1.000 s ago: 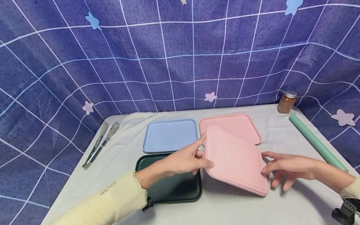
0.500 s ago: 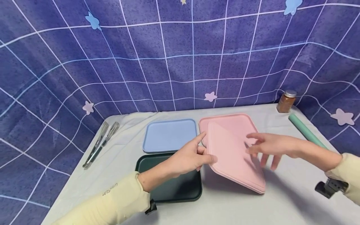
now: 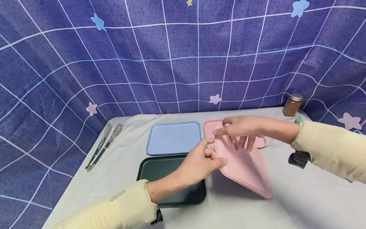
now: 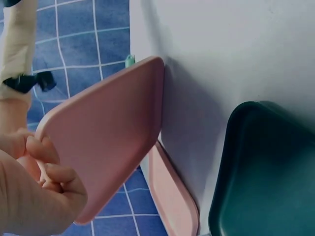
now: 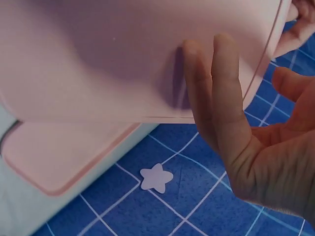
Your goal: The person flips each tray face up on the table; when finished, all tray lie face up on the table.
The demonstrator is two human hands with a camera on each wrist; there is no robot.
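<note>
A pink tray (image 3: 243, 165) is tilted up on its side, its flat underside facing the head camera and its lower right corner down by the tabletop. My left hand (image 3: 197, 162) grips its raised left edge, thumb on the underside and fingers curled behind; the left wrist view shows the rimmed inner face (image 4: 113, 123). Over the tray's upper end is my right hand (image 3: 243, 128), its fingers (image 5: 226, 73) extended across the underside and its thumb apart from them. A second pink tray (image 3: 209, 125) lies flat behind, partly covered.
A blue tray (image 3: 174, 138) and a dark green tray (image 3: 171, 200) lie left of the hands. Tongs (image 3: 104, 146) rest at the table's left side. At the back right stands a lidded jar (image 3: 292, 105); a green roll (image 3: 298, 120) is mostly behind the right sleeve.
My right hand has left the tray's right edge and moved left and away from me to its upper left end. The tray has tipped up more steeply, still in my left hand.
</note>
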